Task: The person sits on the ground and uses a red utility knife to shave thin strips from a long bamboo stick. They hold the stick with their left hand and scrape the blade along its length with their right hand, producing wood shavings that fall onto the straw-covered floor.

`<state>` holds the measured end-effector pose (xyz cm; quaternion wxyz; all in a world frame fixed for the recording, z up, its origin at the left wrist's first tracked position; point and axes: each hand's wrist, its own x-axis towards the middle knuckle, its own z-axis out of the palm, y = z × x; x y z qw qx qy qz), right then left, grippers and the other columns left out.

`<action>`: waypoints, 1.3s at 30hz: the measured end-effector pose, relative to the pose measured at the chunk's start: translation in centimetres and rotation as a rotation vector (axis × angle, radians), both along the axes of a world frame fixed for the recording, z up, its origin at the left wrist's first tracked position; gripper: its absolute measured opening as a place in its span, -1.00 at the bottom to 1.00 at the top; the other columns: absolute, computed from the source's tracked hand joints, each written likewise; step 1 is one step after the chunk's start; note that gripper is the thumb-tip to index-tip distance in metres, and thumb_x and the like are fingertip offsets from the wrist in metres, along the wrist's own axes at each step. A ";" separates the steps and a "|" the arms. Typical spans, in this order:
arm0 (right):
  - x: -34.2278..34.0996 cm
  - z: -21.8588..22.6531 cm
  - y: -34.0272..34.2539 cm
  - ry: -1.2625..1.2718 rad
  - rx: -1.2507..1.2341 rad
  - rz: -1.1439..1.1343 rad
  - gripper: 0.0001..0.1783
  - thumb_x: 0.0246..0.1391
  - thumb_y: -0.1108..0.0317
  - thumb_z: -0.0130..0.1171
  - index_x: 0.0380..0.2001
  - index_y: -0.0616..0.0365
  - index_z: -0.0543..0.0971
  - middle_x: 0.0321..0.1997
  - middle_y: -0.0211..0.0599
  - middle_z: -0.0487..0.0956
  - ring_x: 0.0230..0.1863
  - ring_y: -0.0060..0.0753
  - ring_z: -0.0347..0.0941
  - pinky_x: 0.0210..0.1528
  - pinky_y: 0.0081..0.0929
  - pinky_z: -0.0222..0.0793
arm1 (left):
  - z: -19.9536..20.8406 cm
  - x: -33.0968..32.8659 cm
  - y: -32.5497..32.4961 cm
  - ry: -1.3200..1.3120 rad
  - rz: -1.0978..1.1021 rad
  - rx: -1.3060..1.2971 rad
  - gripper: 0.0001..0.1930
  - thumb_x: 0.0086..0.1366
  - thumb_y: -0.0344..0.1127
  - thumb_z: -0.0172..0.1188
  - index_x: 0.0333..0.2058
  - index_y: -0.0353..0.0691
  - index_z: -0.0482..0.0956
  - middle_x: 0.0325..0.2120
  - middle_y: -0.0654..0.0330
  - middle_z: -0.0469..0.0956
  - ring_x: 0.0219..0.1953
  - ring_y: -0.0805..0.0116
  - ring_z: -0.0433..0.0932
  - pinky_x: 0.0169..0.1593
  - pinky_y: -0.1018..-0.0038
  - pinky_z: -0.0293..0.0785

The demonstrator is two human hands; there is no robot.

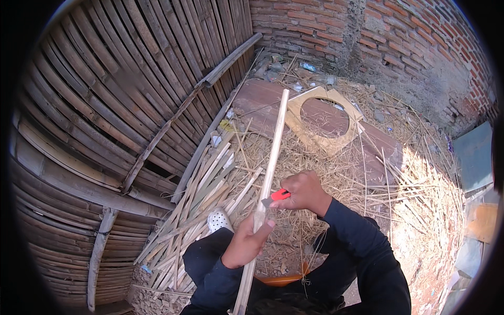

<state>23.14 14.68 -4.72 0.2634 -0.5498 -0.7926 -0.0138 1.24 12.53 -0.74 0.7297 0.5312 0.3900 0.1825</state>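
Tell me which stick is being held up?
The long pale stick, gripped by the left fingers; the other sticks lie piled on the ground.

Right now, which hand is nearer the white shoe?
Left. The left hand, around the pale strip, is just below and right of the white shoe in view; the right hand, holding the red knife, is farther right.

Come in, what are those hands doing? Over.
Left hand gripping long pale strip. Right hand holding red cutter, blade at strip. Loose strips piled left.
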 end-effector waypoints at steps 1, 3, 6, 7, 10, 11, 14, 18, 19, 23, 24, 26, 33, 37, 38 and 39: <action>0.2 -0.2 0.4 0.009 0.021 0.004 -0.31 -0.30 -0.46 0.19 -0.83 -0.01 0.42 -0.82 -0.39 0.38 -0.75 -0.25 0.39 -0.69 -0.35 0.23 | -0.4 -0.1 0.0 0.003 0.011 0.000 -0.73 0.37 -0.17 0.04 -0.10 -0.21 0.38 -0.69 0.40 0.27 -0.72 0.64 0.25 -0.65 0.65 0.23; 0.4 -0.5 0.9 0.012 0.049 -0.006 -0.31 -0.30 -0.45 0.20 -0.83 0.00 0.41 -0.81 -0.39 0.38 -0.75 -0.26 0.38 -0.69 -0.35 0.22 | -0.5 -0.4 0.1 0.008 0.024 -0.007 -0.76 0.36 -0.17 0.04 -0.16 -0.20 0.38 -0.69 0.40 0.27 -0.73 0.64 0.25 -0.65 0.65 0.22; 0.8 -0.8 1.6 -0.013 0.069 -0.031 -0.33 -0.28 -0.45 0.18 -0.82 -0.03 0.49 -0.80 -0.41 0.43 -0.76 -0.30 0.40 -0.68 -0.38 0.26 | 0.0 -0.5 0.1 0.002 0.055 -0.022 -0.78 0.37 -0.16 0.03 -0.26 -0.20 0.37 -0.70 0.39 0.26 -0.74 0.63 0.23 -0.66 0.65 0.19; 1.0 -0.8 1.8 -0.022 0.068 -0.040 -0.34 -0.27 -0.45 0.18 -0.81 -0.03 0.50 -0.79 -0.41 0.43 -0.76 -0.30 0.40 -0.68 -0.38 0.26 | 0.0 -0.4 0.0 -0.004 0.071 -0.033 -0.78 0.37 -0.16 0.02 -0.29 -0.20 0.36 -0.72 0.39 0.25 -0.75 0.62 0.21 -0.66 0.64 0.18; 1.3 -0.9 2.3 -0.040 0.081 -0.068 -0.36 -0.25 -0.43 0.18 -0.80 -0.04 0.52 -0.80 -0.39 0.43 -0.76 -0.30 0.41 -0.69 -0.37 0.26 | 0.1 -0.6 0.0 -0.003 0.080 -0.037 -0.78 0.38 -0.16 0.00 -0.33 -0.19 0.34 -0.73 0.39 0.24 -0.76 0.61 0.20 -0.67 0.65 0.16; 1.5 -1.0 2.3 -0.044 0.084 -0.080 -0.36 -0.24 -0.43 0.18 -0.79 -0.05 0.53 -0.80 -0.38 0.43 -0.75 -0.30 0.41 -0.69 -0.37 0.26 | 0.1 -0.6 0.0 0.002 0.073 -0.038 -0.78 0.38 -0.16 0.00 -0.34 -0.19 0.33 -0.72 0.39 0.24 -0.76 0.61 0.20 -0.67 0.65 0.16; 2.0 -1.2 2.7 -0.033 0.078 -0.136 -0.37 -0.21 -0.41 0.17 -0.79 -0.05 0.53 -0.82 -0.36 0.42 -0.76 -0.28 0.41 -0.71 -0.36 0.26 | 0.0 -0.6 -0.1 -0.015 0.064 -0.021 -0.78 0.39 -0.17 -0.01 -0.34 -0.18 0.32 -0.72 0.39 0.24 -0.75 0.62 0.19 -0.66 0.66 0.16; 2.1 -1.0 2.7 0.001 0.114 -0.140 -0.37 -0.20 -0.41 0.17 -0.80 -0.04 0.53 -0.84 -0.33 0.41 -0.77 -0.26 0.41 -0.71 -0.34 0.27 | 0.1 -0.4 -0.1 -0.033 0.057 -0.024 -0.78 0.39 -0.16 -0.02 -0.34 -0.19 0.31 -0.72 0.39 0.24 -0.75 0.62 0.19 -0.66 0.66 0.17; 2.2 -0.9 2.9 0.011 0.124 -0.135 -0.37 -0.19 -0.41 0.17 -0.80 -0.04 0.52 -0.84 -0.33 0.41 -0.78 -0.26 0.40 -0.71 -0.34 0.28 | 0.1 -0.3 -0.1 -0.036 0.057 -0.021 -0.77 0.39 -0.16 -0.02 -0.35 -0.19 0.31 -0.72 0.39 0.24 -0.75 0.62 0.19 -0.66 0.66 0.17; 2.6 -0.9 3.0 0.005 0.124 -0.150 -0.36 -0.17 -0.40 0.15 -0.80 -0.01 0.53 -0.84 -0.30 0.42 -0.77 -0.22 0.40 -0.70 -0.32 0.29 | 0.0 -0.4 -0.1 -0.033 0.050 -0.039 -0.75 0.38 -0.11 0.01 -0.35 -0.18 0.33 -0.70 0.37 0.26 -0.72 0.61 0.24 -0.65 0.64 0.20; 2.7 -0.9 3.2 -0.007 0.124 -0.212 -0.35 -0.16 -0.40 0.14 -0.79 0.00 0.54 -0.83 -0.29 0.42 -0.77 -0.21 0.40 -0.69 -0.31 0.29 | -0.1 -0.4 -0.3 -0.030 0.033 -0.045 -0.74 0.38 -0.11 0.01 -0.35 -0.18 0.33 -0.70 0.37 0.26 -0.72 0.62 0.24 -0.65 0.64 0.20; 3.4 -0.7 3.7 -0.031 0.123 -0.337 -0.34 -0.14 -0.39 0.12 -0.78 0.02 0.55 -0.83 -0.27 0.42 -0.76 -0.18 0.41 -0.67 -0.29 0.30 | -0.5 -0.3 -0.6 -0.024 -0.002 -0.060 -0.74 0.38 -0.11 0.01 -0.36 -0.18 0.33 -0.69 0.37 0.26 -0.71 0.62 0.25 -0.65 0.65 0.20; 6.4 -0.5 5.1 0.052 0.050 -0.524 -0.25 -0.06 -0.43 0.00 -0.73 0.10 0.58 -0.77 -0.15 0.46 -0.68 -0.06 0.45 -0.61 -0.17 0.30 | 0.2 0.5 -1.0 -0.020 -0.062 -0.078 -0.75 0.40 -0.14 -0.02 -0.35 -0.20 0.32 -0.71 0.39 0.24 -0.74 0.63 0.21 -0.65 0.66 0.21; 12.5 -1.2 6.5 0.111 -0.038 -0.795 -0.12 0.03 -0.47 -0.20 -0.67 0.22 0.58 -0.66 0.05 0.50 -0.50 0.11 0.50 -0.43 -0.02 0.34 | -0.5 0.3 -2.8 -0.031 -0.183 -0.129 -0.77 0.41 -0.16 -0.02 -0.28 -0.21 0.34 -0.71 0.39 0.24 -0.74 0.64 0.22 -0.64 0.66 0.21; 13.9 -1.1 6.7 0.149 -0.081 -0.905 -0.10 0.03 -0.48 -0.23 -0.64 0.25 0.59 -0.60 0.11 0.52 -0.44 0.14 0.51 -0.38 0.00 0.35 | -0.9 0.1 -3.1 -0.039 -0.205 -0.136 -0.78 0.41 -0.16 -0.02 -0.26 -0.22 0.34 -0.71 0.39 0.24 -0.73 0.64 0.23 -0.64 0.66 0.21; 16.1 -1.0 6.4 0.178 -0.131 -1.024 -0.07 0.04 -0.49 -0.26 -0.60 0.27 0.61 -0.54 0.16 0.54 -0.39 0.17 0.52 -0.32 0.01 0.36 | -0.7 0.1 -3.5 -0.046 -0.274 -0.161 -0.77 0.41 -0.16 -0.03 -0.20 -0.22 0.34 -0.71 0.39 0.24 -0.73 0.64 0.24 -0.64 0.65 0.20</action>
